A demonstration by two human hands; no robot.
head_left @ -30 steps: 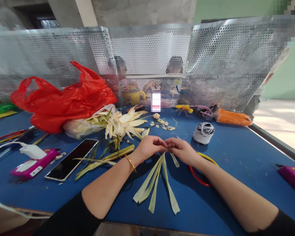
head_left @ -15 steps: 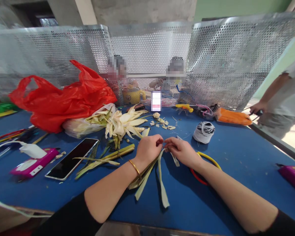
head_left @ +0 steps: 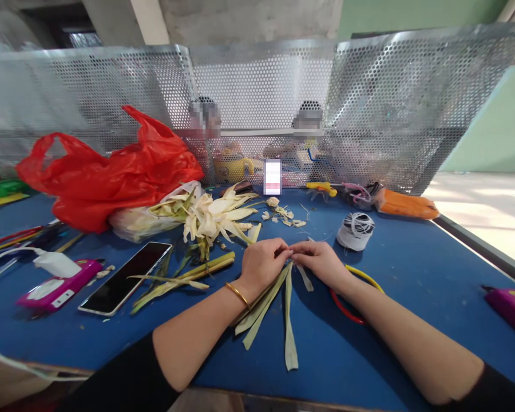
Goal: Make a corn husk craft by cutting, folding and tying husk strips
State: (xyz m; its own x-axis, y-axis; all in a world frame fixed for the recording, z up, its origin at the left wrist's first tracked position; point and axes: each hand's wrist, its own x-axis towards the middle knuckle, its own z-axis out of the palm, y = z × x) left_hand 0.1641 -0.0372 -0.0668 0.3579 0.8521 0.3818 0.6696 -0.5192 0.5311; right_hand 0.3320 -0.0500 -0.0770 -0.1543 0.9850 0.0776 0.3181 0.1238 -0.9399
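Note:
My left hand (head_left: 264, 262) and my right hand (head_left: 318, 262) meet fingertip to fingertip over the middle of the blue table (head_left: 347, 355). Both are closed in a pinch at the top end of several pale green corn husk strips (head_left: 289, 332). The strips hang down and fan out toward me from under the left hand. A short husk piece (head_left: 304, 278) pokes out below the right fingers. What exactly lies between the fingertips is too small to see. Past the left wrist, a bunch of cream corn husks (head_left: 217, 220) spreads on the table.
A red plastic bag (head_left: 120, 177), a phone (head_left: 126, 277) and a purple power strip (head_left: 62, 289) are on the left. Cut stalks (head_left: 189, 274) lie nearer. A spool of white string (head_left: 355, 232) and an orange packet (head_left: 405, 204) sit right. A perforated metal screen (head_left: 257, 80) stands behind.
My hands have come together at the fingertips, the left shifting slightly right. The husk strips have swung a little right. A person at the far right has gone out of view.

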